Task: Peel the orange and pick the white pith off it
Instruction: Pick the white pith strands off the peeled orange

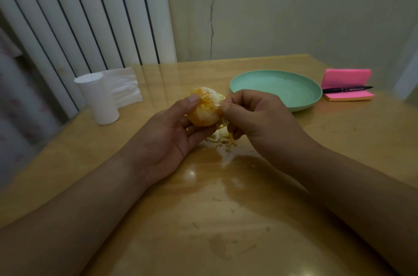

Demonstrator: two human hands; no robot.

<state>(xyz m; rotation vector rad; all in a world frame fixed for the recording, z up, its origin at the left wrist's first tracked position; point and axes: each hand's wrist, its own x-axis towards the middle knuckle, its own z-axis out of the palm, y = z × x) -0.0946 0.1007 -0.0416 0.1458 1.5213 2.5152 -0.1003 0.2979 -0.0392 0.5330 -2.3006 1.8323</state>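
Note:
The orange (203,113) is mostly peeled, with pale flesh and patches of white pith showing. My left hand (172,131) cradles it above the table, thumb pressed on its top left. My right hand (251,115) sits at the fruit's right side, thumb and fingers pinching a strip of white peel or pith (219,100) still attached near the top. A small heap of torn peel and pith scraps (220,139) lies on the table just below the two hands, partly hidden by them.
A green plate (309,100) stands behind my right hand. Pink sticky notes (346,76) with a black pen (347,89) lie at the far right. A toilet paper roll (99,99) and a tissue (123,85) stand at the back left. Wet smears mark the wooden table (214,208).

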